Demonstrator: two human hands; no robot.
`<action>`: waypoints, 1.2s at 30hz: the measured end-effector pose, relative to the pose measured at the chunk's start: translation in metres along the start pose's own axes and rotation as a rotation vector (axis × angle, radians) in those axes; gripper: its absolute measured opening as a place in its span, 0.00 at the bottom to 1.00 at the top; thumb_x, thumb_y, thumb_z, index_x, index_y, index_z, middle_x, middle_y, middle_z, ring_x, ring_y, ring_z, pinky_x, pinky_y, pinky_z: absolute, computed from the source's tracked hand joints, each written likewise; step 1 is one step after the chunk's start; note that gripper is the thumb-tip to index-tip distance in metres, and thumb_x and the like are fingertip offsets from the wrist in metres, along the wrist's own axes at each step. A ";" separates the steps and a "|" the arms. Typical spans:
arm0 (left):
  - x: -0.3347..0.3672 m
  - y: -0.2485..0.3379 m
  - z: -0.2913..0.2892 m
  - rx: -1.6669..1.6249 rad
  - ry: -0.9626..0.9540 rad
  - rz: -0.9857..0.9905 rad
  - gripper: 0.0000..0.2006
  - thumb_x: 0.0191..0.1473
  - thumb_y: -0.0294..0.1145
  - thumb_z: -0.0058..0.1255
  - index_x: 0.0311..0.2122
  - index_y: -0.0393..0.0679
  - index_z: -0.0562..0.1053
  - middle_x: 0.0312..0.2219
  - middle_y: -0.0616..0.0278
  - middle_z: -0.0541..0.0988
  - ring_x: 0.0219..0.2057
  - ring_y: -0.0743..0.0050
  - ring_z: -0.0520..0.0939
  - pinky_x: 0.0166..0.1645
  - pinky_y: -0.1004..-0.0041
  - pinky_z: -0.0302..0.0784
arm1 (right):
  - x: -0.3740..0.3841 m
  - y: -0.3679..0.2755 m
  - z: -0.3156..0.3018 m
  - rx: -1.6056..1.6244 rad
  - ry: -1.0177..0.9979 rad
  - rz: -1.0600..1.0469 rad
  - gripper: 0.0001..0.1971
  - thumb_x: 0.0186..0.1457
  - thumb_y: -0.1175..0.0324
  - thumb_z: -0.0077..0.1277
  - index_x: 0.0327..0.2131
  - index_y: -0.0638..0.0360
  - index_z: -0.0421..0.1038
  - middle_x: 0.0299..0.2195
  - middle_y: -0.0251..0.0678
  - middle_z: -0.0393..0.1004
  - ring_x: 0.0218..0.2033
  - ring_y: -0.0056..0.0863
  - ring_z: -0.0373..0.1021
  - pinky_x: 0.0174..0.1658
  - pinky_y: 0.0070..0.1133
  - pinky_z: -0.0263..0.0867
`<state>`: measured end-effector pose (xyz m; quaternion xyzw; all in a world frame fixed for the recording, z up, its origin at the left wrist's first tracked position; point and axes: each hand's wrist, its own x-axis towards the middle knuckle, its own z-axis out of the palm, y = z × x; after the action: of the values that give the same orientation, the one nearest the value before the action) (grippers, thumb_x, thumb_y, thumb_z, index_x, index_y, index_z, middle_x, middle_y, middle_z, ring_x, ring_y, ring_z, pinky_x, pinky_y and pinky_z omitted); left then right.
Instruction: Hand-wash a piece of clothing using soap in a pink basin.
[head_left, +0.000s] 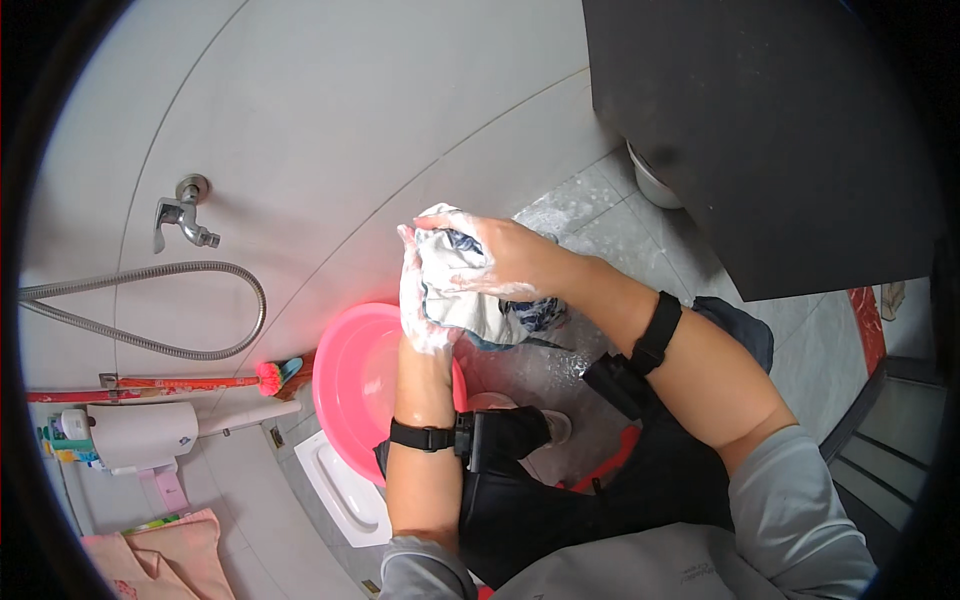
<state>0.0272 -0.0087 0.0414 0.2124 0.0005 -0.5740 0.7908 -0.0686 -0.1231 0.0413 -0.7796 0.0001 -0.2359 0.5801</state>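
A wet, soapy white cloth [450, 262] with dark blue patterned parts is bunched between my two hands, raised above the floor. My left hand [414, 290], white with suds, presses against its left side, fingers pointing up. From the right, my right hand [505, 255] grips the cloth, its fingers bent over the top and also foamy. The lower part of the cloth hangs down below my right hand. What kind of garment or cloth it is, I cannot make out.
A pink basin [345, 380] stands at the left, beside a white squat toilet [345, 490]. Suds lie on the grey tile floor [590, 215]. A tap [185, 215] and a metal hose [240, 275] are on the left wall. A dark panel [760, 150] fills the upper right.
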 end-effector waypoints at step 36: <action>0.024 0.012 -0.070 0.350 -0.270 0.295 0.11 0.64 0.35 0.39 0.39 0.40 0.70 0.34 0.62 0.77 0.36 0.75 0.78 0.42 0.77 0.74 | -0.010 0.004 0.056 -0.437 0.394 0.023 0.10 0.52 0.62 0.51 0.26 0.59 0.71 0.21 0.49 0.72 0.24 0.51 0.71 0.26 0.37 0.67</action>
<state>0.0638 -0.0042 -0.0245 0.2656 -0.2352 -0.4668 0.8101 -0.0558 -0.0706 0.0222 -0.8251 0.1722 -0.3707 0.3900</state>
